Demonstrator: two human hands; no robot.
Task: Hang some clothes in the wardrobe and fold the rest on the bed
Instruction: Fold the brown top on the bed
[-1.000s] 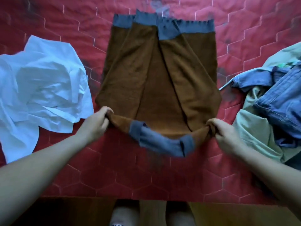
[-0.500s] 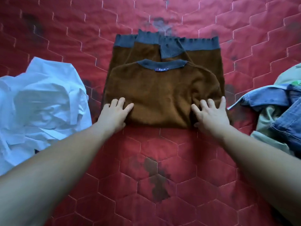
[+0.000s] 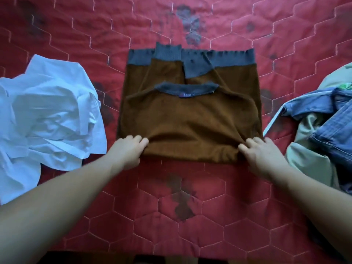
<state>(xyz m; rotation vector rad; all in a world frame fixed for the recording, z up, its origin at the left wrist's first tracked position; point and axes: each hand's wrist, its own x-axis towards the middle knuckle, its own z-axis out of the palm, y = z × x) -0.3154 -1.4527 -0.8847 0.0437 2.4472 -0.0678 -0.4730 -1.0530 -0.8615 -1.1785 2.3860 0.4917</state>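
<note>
Red quilted bed (image 3: 190, 206) fills the frame, hexagon stitching all over it and dark blotches here and there, and right at centre lies the brown sweater (image 3: 190, 121), folded up on itself. Its grey-blue collar (image 3: 186, 88) sits on top with a small label (image 3: 185, 95) showing at the neck, and beyond it, towards the top of the frame, the grey-blue hem band (image 3: 234, 58) runs across with two cuffs (image 3: 167, 52) laid over it. Down at the sweater's lower left corner, the left hand (image 3: 127, 151) has its fingers (image 3: 142, 142) curled onto the folded edge and grips it, a little blurred. Over at the lower right corner, the right hand (image 3: 262, 157) does the same, fingers bent round the fold, and the cloth puckers and sags in a shadowed dip between the two. Both bare forearms reach in from the bottom corners. Off at the left edge, a crumpled white shirt (image 3: 47, 115) lies in a heap, just beside the sweater but not touching it. At the right edge, a denim garment (image 3: 333, 130) is piled on a pale green garment (image 3: 304, 164), close to the right hand.
</note>
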